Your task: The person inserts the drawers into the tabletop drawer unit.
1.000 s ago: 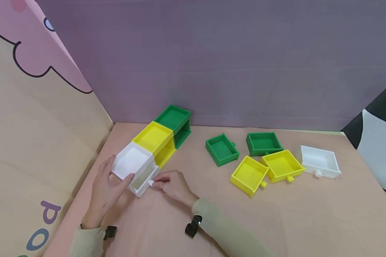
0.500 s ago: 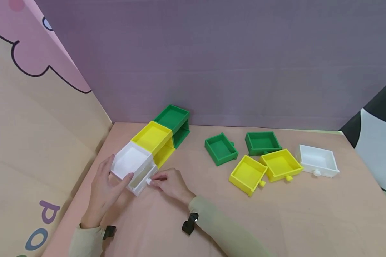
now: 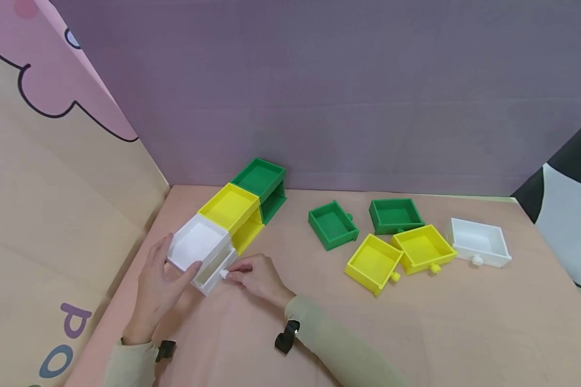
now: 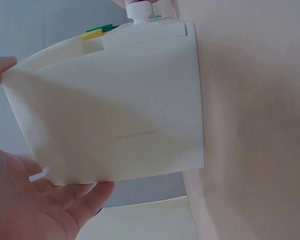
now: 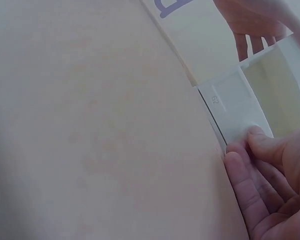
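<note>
Three small open-front cases stand in a row at left in the head view: white [image 3: 197, 243], yellow [image 3: 229, 207] and green [image 3: 260, 177]. My left hand [image 3: 154, 293] holds the white case, thumb at its front top edge and fingers at the far side; the left wrist view shows its flat side wall [image 4: 125, 115]. A white drawer [image 3: 213, 286] sits in that case's opening, part of it sticking out. Its round knob [image 3: 224, 274] is pinched between thumb and fingers of my right hand [image 3: 260, 277]. The right wrist view shows the drawer's front panel [image 5: 232, 102] close up.
Right of the cases lie two green drawers [image 3: 333, 224] [image 3: 397, 216], two yellow drawers [image 3: 374, 262] [image 3: 423, 248] and another white drawer [image 3: 480, 241]. A pink cloth [image 3: 295, 344] covers the table. A purple backdrop [image 3: 344, 97] rises behind, and a patterned cloth [image 3: 77, 204] stands at left.
The white drawer has slid slightly further into its case, and my right hand has moved with the knob. My left hand keeps its hold on the case.
</note>
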Motion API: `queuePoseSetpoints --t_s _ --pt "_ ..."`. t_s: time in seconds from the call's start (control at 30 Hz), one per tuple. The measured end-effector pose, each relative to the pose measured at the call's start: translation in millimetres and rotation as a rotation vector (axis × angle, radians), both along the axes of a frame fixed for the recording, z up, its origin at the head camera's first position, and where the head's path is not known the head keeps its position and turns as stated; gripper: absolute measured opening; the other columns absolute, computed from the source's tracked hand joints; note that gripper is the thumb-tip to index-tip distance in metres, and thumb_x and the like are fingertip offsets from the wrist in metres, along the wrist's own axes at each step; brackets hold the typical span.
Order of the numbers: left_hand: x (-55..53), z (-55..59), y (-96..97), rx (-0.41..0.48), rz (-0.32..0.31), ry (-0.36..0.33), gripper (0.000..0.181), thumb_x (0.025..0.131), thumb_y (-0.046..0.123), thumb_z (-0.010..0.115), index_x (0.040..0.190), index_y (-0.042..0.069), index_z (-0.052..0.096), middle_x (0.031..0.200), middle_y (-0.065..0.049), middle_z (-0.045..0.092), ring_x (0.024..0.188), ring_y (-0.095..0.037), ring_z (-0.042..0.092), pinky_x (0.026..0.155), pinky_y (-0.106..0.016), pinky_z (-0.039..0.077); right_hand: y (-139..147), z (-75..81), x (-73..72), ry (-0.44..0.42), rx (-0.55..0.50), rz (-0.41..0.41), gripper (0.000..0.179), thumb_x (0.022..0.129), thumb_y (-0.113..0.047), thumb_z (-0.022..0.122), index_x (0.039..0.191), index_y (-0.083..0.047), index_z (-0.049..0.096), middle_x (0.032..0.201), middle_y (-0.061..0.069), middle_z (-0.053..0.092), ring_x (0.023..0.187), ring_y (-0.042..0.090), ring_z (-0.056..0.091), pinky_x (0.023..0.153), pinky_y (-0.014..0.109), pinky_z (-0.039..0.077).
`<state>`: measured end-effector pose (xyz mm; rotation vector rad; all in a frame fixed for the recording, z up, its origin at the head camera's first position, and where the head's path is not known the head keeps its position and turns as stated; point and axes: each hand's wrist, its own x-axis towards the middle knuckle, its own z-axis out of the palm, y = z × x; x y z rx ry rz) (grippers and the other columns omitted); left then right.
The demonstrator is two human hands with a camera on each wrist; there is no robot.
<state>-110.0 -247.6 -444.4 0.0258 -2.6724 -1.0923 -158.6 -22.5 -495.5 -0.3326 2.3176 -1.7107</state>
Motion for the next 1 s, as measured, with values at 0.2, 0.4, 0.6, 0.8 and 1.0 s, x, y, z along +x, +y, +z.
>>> queuePoseSetpoints --t_s 0.2,0.4,0.6,0.8,1.0 --pt "0.2 -1.9 1.8 0.002 0.000 -0.004 0.093 0.095 0.037 0.080 0.166 0.003 0.032 0.165 -0.025 0.039 0.141 -0.048 0.049 0.110 -0.073 0.046 3 0.8 1.9 0.018 0.018 0.011 0.015 0.092 -0.019 0.085 0.105 -0.011 0.086 0.092 -0.001 0.082 0.074 0.007 0.070 0.069 0.020 0.061" --pt "1.5 -2.0 2.9 -0.003 0.002 -0.010 0.093 0.094 0.037 0.080 0.166 0.002 0.032 0.165 -0.026 0.039 0.141 -0.049 0.049 0.110 -0.074 0.046 8 1.5 6.2 0.023 0.044 0.036 0.015 0.094 -0.023 0.083 0.106 -0.015 0.086 0.095 -0.004 0.082 0.081 0.006 0.069 0.072 0.018 0.059" --pt "0.0 -3.5 0.9 -0.017 -0.001 0.015 0.092 0.094 0.037 0.079 0.165 0.002 0.033 0.165 -0.026 0.039 0.140 -0.049 0.049 0.109 -0.074 0.047 14 7.3 10.8 0.013 0.051 0.052 0.014 0.095 -0.024 0.083 0.106 -0.015 0.086 0.096 -0.003 0.082 0.079 0.009 0.070 0.070 0.021 0.060" --pt "-0.9 -4.4 -0.1 -0.007 -0.005 0.022 0.092 0.094 0.035 0.080 0.165 0.001 0.033 0.164 -0.027 0.039 0.140 -0.050 0.049 0.109 -0.074 0.047 22 14.8 15.1 0.048 0.099 0.043 0.014 0.095 -0.023 0.082 0.106 -0.016 0.086 0.100 -0.004 0.082 0.090 0.008 0.070 0.077 0.019 0.060" --pt "-0.5 -3.0 -0.3 -0.008 0.000 0.010 0.092 0.094 0.036 0.079 0.166 0.002 0.032 0.165 -0.026 0.039 0.141 -0.050 0.049 0.109 -0.074 0.046 33 19.0 16.3 0.078 0.102 0.052 0.017 0.096 -0.024 0.081 0.107 -0.012 0.086 0.096 -0.003 0.082 0.083 0.009 0.069 0.070 0.020 0.058"
